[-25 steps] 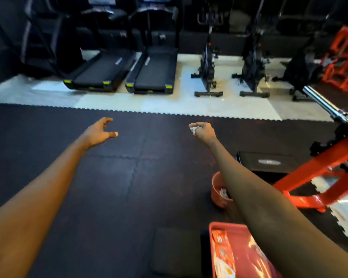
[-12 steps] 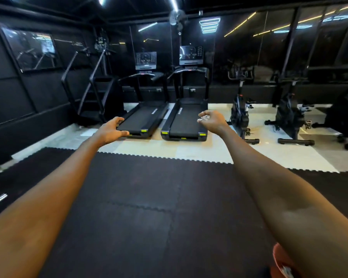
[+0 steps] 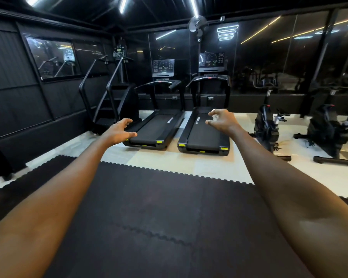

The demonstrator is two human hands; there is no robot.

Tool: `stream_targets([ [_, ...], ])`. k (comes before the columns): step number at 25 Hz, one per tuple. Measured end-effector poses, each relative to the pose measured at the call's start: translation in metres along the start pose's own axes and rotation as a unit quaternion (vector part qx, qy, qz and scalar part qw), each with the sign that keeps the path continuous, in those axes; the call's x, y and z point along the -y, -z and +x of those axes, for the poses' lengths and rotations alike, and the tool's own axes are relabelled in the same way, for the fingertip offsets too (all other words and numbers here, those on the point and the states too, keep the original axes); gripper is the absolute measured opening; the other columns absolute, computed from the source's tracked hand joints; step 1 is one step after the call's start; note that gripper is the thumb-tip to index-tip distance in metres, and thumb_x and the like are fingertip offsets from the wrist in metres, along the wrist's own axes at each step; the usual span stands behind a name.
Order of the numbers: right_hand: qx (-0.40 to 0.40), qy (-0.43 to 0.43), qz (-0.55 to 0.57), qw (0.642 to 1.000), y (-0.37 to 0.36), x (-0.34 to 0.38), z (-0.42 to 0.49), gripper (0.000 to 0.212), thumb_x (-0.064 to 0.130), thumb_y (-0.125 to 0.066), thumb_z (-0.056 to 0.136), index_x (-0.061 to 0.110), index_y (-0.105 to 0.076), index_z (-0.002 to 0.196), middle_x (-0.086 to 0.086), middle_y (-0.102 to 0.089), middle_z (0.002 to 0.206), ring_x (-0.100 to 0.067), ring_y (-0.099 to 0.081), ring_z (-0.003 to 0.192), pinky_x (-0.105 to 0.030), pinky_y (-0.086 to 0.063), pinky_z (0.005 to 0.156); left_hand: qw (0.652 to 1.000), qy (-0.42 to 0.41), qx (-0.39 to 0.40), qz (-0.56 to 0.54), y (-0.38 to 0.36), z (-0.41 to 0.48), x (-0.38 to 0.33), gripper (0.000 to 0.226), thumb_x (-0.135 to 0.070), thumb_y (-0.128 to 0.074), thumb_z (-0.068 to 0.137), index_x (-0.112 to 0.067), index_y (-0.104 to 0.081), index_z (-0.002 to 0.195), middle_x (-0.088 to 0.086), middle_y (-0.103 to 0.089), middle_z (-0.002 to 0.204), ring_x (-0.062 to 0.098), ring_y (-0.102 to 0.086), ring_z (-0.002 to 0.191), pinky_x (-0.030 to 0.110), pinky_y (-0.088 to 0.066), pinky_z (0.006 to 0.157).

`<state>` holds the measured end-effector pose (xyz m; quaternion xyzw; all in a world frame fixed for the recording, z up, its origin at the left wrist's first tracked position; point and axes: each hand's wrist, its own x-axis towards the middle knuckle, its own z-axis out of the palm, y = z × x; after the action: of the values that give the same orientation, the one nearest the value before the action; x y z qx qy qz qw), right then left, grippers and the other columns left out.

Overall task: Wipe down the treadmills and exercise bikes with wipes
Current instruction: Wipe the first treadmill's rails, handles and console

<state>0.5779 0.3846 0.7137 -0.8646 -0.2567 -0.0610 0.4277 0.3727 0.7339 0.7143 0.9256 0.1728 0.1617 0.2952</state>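
Far left of frame: dark wall, then a stair climber (image 3: 113, 101) on the pale floor (image 3: 209, 169), its base just beside the left treadmill (image 3: 159, 127).

Left hand (image 3: 119, 131) is stretched forward at mid-frame, fingers (image 3: 128, 121) apart and relaxed, holding nothing. In the frame it overlaps that treadmill's near left corner.

A narrow strip of pale floor separates the left treadmill from the right treadmill (image 3: 205, 135). The decks lie side by side, near ends toward the black mat (image 3: 149, 217). The mat's toothed edge crosses mid-frame where it meets the pale floor. Open mat lies between the two forearms.

Right hand (image 3: 222, 120) sits over the right treadmill's belt in the frame. Its fingers are curled round a small pale wad, the wipe (image 3: 215, 117), which is blurred.

Right of frame: first exercise bike (image 3: 266, 125), a wider gap of floor, then second exercise bike (image 3: 327, 129), its base reaching the right edge.
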Motion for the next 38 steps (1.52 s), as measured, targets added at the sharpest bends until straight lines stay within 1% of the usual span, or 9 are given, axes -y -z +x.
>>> stream_targets([
  [4,-0.006,0.004,-0.016,1.000,-0.034,0.014,0.108,0.044,0.025,-0.075,0.088,0.011,-0.065,0.128,-0.010,-0.066,0.131,-0.018,-0.060,0.124,-0.013,-0.038,0.089,1.000,0.006,-0.013,0.003,0.019,0.107,0.037,0.069,-0.029,-0.075,0.090,-0.020,-0.042,0.150,0.006,-0.045,0.153,0.021,-0.040,0.143,0.038,-0.035,0.114],
  [7,-0.001,0.019,-0.036,0.999,-0.070,0.027,0.186,0.044,0.023,-0.074,0.089,0.010,-0.064,0.129,-0.010,-0.065,0.130,-0.021,-0.060,0.121,-0.012,-0.042,0.077,1.000,0.008,-0.021,0.002,0.030,0.188,0.071,0.069,-0.026,-0.075,0.090,-0.019,-0.041,0.150,0.007,-0.045,0.153,0.022,-0.040,0.143,0.031,-0.041,0.102],
  [11,-0.004,0.032,-0.054,0.998,-0.130,0.033,0.293,0.047,0.021,-0.073,0.089,0.009,-0.062,0.133,-0.013,-0.061,0.136,-0.024,-0.057,0.127,-0.019,-0.043,0.091,1.000,0.004,-0.027,0.005,0.042,0.302,0.119,0.069,-0.026,-0.076,0.089,-0.020,-0.042,0.149,0.005,-0.046,0.153,0.020,-0.040,0.143,0.034,-0.033,0.114],
  [15,0.018,0.037,-0.118,0.992,-0.199,0.042,0.405,0.046,0.021,-0.069,0.091,0.009,-0.060,0.135,-0.014,-0.062,0.132,-0.028,-0.056,0.124,-0.023,-0.041,0.092,1.000,0.000,-0.026,0.005,0.057,0.424,0.174,0.068,-0.026,-0.076,0.089,-0.021,-0.043,0.148,0.005,-0.047,0.152,0.019,-0.040,0.143,0.033,-0.031,0.114],
  [20,0.002,0.034,-0.117,0.993,-0.254,0.056,0.544,0.047,0.023,-0.071,0.090,0.010,-0.061,0.134,-0.012,-0.062,0.134,-0.028,-0.054,0.129,-0.028,-0.040,0.104,1.000,-0.007,-0.018,0.023,0.085,0.576,0.227,0.072,-0.029,-0.076,0.089,-0.020,-0.041,0.150,0.006,-0.045,0.154,0.020,-0.039,0.144,0.036,-0.031,0.117],
  [25,-0.008,0.018,-0.097,0.995,-0.317,0.043,0.681,0.048,0.023,-0.072,0.090,0.010,-0.060,0.135,-0.013,-0.061,0.136,-0.027,-0.053,0.131,-0.029,-0.039,0.107,0.999,-0.009,-0.014,0.031,0.083,0.725,0.280,0.072,-0.028,-0.076,0.089,-0.023,-0.040,0.151,0.004,-0.044,0.155,0.018,-0.037,0.145,0.035,-0.030,0.117],
  [31,-0.010,0.029,-0.110,0.994,-0.400,0.017,0.872,0.049,0.023,-0.072,0.089,0.010,-0.060,0.135,-0.012,-0.065,0.130,-0.029,-0.055,0.127,-0.027,-0.040,0.101,0.999,0.003,-0.010,0.036,0.068,0.919,0.345,0.073,-0.029,-0.075,0.089,-0.024,-0.039,0.152,0.005,-0.042,0.156,0.021,-0.039,0.144,0.036,-0.032,0.115],
  [35,-0.028,0.034,-0.101,0.994,-0.442,0.020,0.990,0.048,0.017,-0.068,0.092,0.008,-0.058,0.137,-0.014,-0.062,0.134,-0.030,-0.054,0.128,-0.030,-0.041,0.104,0.999,0.012,-0.022,0.036,0.079,1.038,0.377,0.074,-0.030,-0.076,0.088,-0.023,-0.039,0.152,0.005,-0.043,0.156,0.020,-0.039,0.144,0.037,-0.033,0.117],
  [38,-0.009,0.047,-0.118,0.992,-0.492,0.021,1.077,0.046,0.016,-0.066,0.093,0.008,-0.057,0.137,-0.015,-0.062,0.134,-0.030,-0.055,0.128,-0.033,-0.042,0.105,0.999,0.013,-0.022,0.045,0.079,1.128,0.408,0.073,-0.032,-0.075,0.089,-0.024,-0.039,0.152,0.005,-0.043,0.155,0.021,-0.040,0.143,0.039,-0.034,0.117],
])
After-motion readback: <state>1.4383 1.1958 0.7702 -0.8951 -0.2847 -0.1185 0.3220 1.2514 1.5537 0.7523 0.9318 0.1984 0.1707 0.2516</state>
